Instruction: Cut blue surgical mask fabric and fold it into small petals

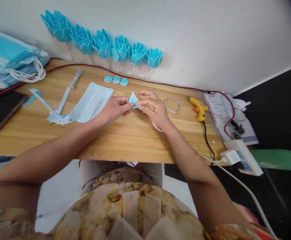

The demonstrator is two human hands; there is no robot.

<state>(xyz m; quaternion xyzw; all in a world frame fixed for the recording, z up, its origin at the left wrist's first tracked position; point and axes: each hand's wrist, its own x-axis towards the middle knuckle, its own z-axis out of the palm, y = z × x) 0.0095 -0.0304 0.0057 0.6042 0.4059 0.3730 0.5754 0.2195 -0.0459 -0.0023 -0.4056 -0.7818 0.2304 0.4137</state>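
Between my two hands, just above the wooden table, is a small folded piece of light blue mask fabric (133,99) with a pointed top. My left hand (117,107) pinches its lower left side between thumb and fingers. On the other side, my right hand (154,107) has its fingertips closed at the piece's right corner. Left of my hands lie flat blue mask sheets (92,103). Three small folded blue petals (115,79) sit in a row behind them. A roll of tape (173,104) lies right of my right hand, and another roll (157,126) is partly hidden under that hand.
Several blue fabric flowers (102,43) on sticks lean against the wall. A bag of masks (10,60) and a phone (2,111) lie at left, near cut strips (63,100). At right are a yellow glue gun (198,108), papers (218,113) and a power strip (244,158) with cables.
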